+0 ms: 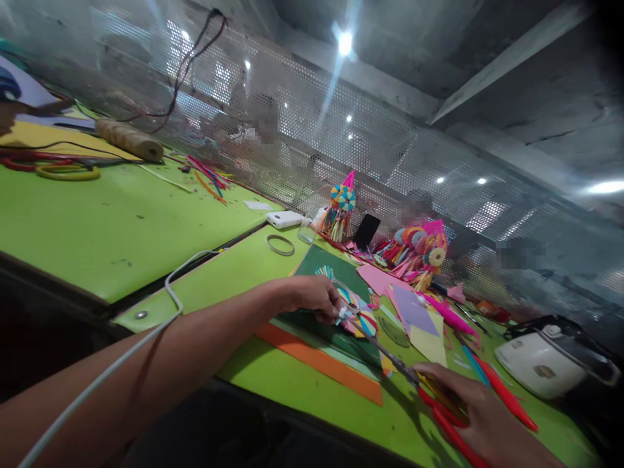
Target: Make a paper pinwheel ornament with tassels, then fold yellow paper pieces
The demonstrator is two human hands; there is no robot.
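Right hand [481,408] grips slim metal scissors [405,370], near right; left hand [318,296] pinches a pale scrap [342,313] (shape blurred, mostly hidden)!

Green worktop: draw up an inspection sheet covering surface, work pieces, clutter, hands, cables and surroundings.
Surface: green worktop, dark gap between its sections, small dark specks on the left one.
Work pieces: striped paper pieces over a dark green sheet; orange strip along its near side.
Clutter: two tasselled ornaments, phone, metal ring, white appliance, coloured papers.
Hands: left hand pinches a small pale piece; right hand holds scissors, tips close to that piece.
Cables: white cable passes in front of the left forearm; dark cable loops before the perforated screen.
Surroundings: screen at the back, lights on overhead.
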